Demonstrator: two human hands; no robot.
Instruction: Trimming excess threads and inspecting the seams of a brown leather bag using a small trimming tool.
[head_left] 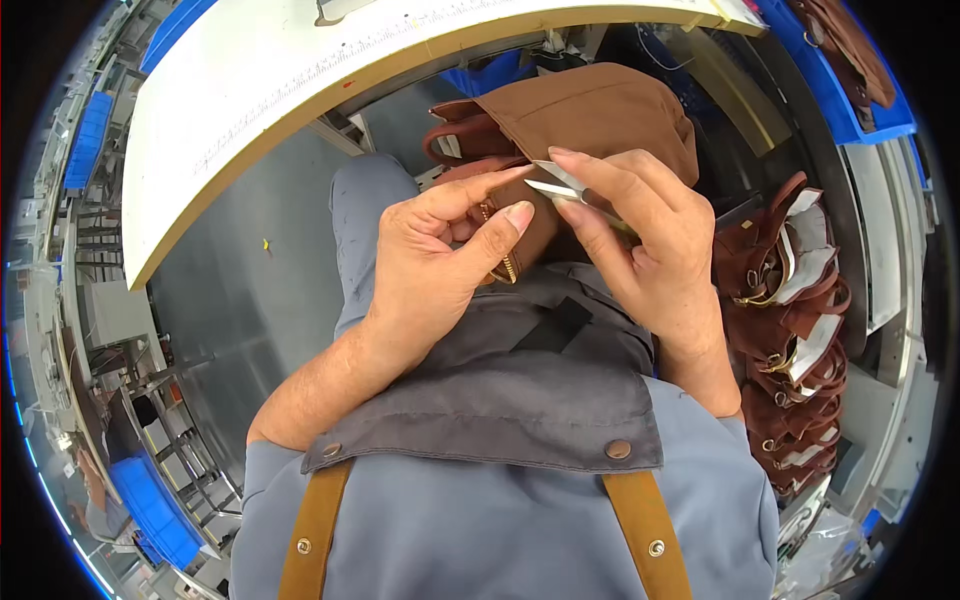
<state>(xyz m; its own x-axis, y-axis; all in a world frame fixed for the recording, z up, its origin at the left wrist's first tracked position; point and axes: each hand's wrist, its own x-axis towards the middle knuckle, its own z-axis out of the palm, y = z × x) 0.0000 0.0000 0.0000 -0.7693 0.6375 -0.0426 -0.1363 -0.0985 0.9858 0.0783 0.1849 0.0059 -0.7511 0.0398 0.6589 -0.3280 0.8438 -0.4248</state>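
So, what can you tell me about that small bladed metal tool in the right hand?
The metal tool looks like small snips: two slim, pointed, silvery blades, spread apart in a narrow V. The thumb and fingers of the right hand grip it, hiding most of the handle. Its tips point toward the fingertips of the left hand; whether they touch is unclear.

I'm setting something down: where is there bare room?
Bare: the white tabletop's left part, behind its ruler marks; the grey floor between it and the left knee, barring a small yellow scrap. Crowded: around the left hand, right hand and brown bag; rightward, a row of brown bags.
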